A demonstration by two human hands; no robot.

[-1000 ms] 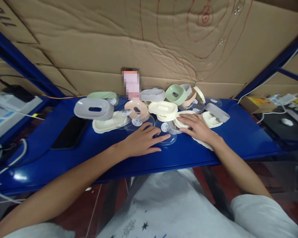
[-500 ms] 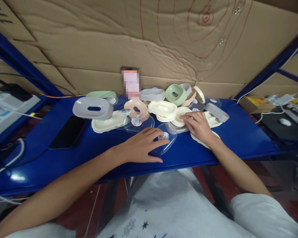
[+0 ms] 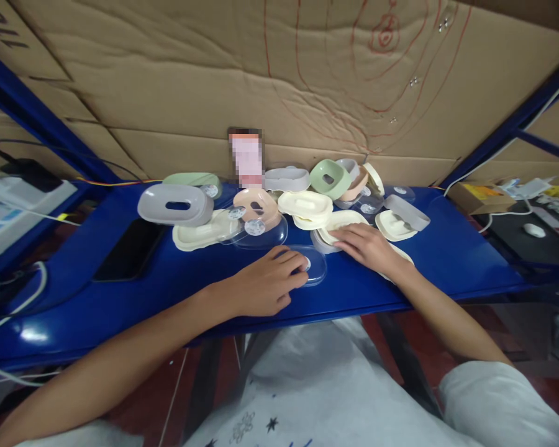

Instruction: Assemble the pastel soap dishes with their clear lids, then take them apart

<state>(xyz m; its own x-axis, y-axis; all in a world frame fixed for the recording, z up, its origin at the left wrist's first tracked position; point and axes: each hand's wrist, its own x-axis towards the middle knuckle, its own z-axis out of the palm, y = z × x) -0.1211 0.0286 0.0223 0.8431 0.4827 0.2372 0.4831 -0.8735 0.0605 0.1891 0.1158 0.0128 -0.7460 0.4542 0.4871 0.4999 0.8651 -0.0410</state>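
My left hand (image 3: 265, 282) has its fingers curled over a clear oval lid (image 3: 315, 268) with a round sticker, lying on the blue table (image 3: 447, 254) near the front edge. My right hand (image 3: 368, 245) lies flat with fingers stretched on a cream oval tray (image 3: 342, 222); a grey piece shows just under that tray's left end. Behind both hands is a heap of oval plastic parts: a cream one (image 3: 306, 203), a pink one (image 3: 256, 205), a green one (image 3: 330, 177) and another clear lid (image 3: 261, 233).
A grey oval box (image 3: 176, 205) and a black phone (image 3: 129, 248) lie to the left. A small screen (image 3: 246, 155) leans on the cardboard wall (image 3: 168, 81). Cables (image 3: 9, 298) hang at the far left; a mouse (image 3: 534, 230) sits at the right.
My left hand has pulled the clear lid toward the front edge and curled its fingers over it. My right hand has shifted slightly back and left onto the cream tray.
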